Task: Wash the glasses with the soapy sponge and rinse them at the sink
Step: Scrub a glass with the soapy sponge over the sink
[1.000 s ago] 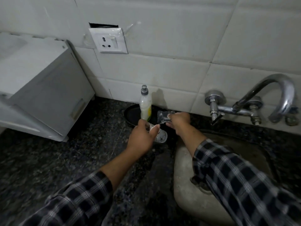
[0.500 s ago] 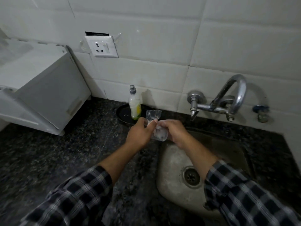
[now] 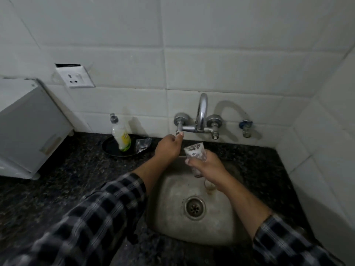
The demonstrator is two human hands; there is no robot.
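My right hand [image 3: 208,167] grips a soapy clear glass [image 3: 195,153] above the steel sink [image 3: 172,212], just under the curved tap spout [image 3: 202,110]. My left hand [image 3: 168,147] reaches up to the tap's left handle [image 3: 179,129], with thumb and fingers pinching it. A second clear glass [image 3: 143,144] rests on the dark round plate [image 3: 110,148] beside the dish soap bottle [image 3: 121,136]. No water stream is visible. No sponge shows.
A dark speckled counter [image 3: 67,179] surrounds the sink. A white appliance [image 3: 28,131] stands at the left. A wall socket [image 3: 75,76] sits above it. A small second valve [image 3: 245,127] sticks out right of the tap. White tiled walls close the back and right.
My left hand let go of the glass and rose to the tap's left handle. My right hand carried the soapy glass rightwards over the sink. The view turned right.
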